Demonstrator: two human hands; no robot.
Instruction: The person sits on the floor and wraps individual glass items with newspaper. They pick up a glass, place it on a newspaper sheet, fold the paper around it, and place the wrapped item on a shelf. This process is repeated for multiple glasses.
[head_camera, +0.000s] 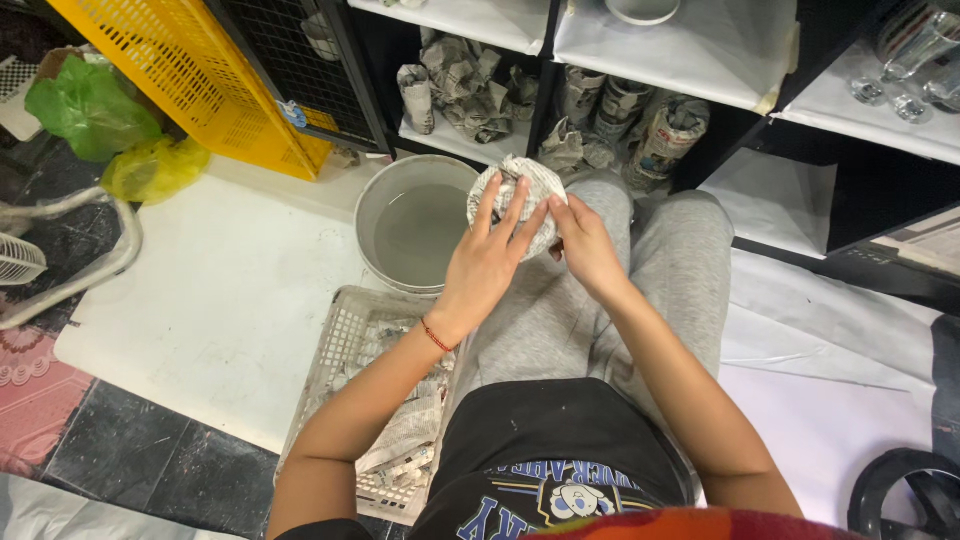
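A round item wrapped in newspaper (520, 183) is held over my grey-trousered knees. My left hand (487, 262) lies spread across its near face, fingers fanned over the paper. My right hand (583, 246) grips its right edge with pinched fingers. A grey bucket (372, 200) of cloudy water stands just left of the bundle on a white board. A white plastic basket (345, 335) with several newspaper-wrapped pieces sits under my left forearm.
Black shelves lined with white paper hold more newspaper bundles (470, 85), a white dish (642, 10) and clear glasses (915, 60). A yellow crate (190, 80) leans at the upper left beside green and yellow plastic bags (95, 110). A fan's white frame (60, 260) is at far left.
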